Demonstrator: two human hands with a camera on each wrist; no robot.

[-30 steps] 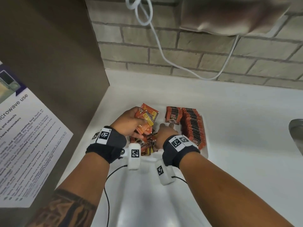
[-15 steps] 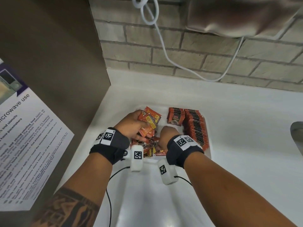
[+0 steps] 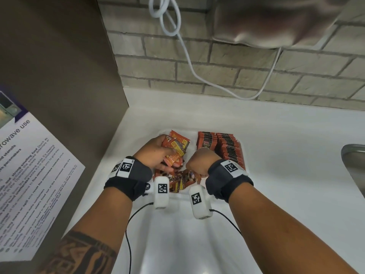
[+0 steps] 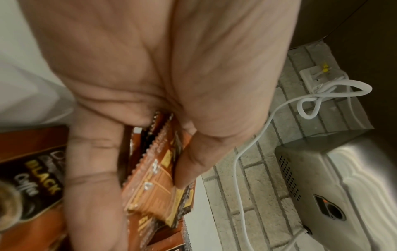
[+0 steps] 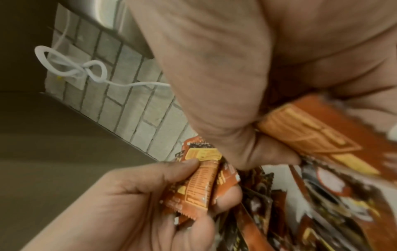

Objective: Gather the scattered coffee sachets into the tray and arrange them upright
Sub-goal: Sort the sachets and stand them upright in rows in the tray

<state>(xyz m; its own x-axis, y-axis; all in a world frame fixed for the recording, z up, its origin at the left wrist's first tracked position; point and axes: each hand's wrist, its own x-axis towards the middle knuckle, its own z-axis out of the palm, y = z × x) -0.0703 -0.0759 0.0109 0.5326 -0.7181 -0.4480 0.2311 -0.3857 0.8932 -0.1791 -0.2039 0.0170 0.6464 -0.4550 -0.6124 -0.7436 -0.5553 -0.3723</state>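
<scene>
I stand at a broad white countertop [image 3: 276,155] that runs back to a pale brick wall [image 3: 227,66], with a tall brown cabinet side [image 3: 59,66] on my left carrying a printed white notice sheet [image 3: 29,175]. A brushed metal wall-mounted appliance [image 4: 343,195] hangs above the counter, and a white looped cable [image 3: 189,62] droops from it across the bricks. The rim of a steel sink [image 3: 353,161] shows at the right edge. On the counter in front of me lies the shallow white tray [image 3: 242,147]; along its right side stands a tight upright row of dark orange coffee sachets [image 3: 229,149], and at its near left a loose heap of orange sachets [image 3: 181,180] lies flat and jumbled. My left hand [image 3: 152,153] hovers over the tray's left part, fingers and thumb curled round a small stack of orange sachets [image 4: 156,169] held edge to edge. My right hand [image 3: 199,161] is just beside it over the heap, thumb and fingers pinching a single orange sachet [image 5: 311,132].
</scene>
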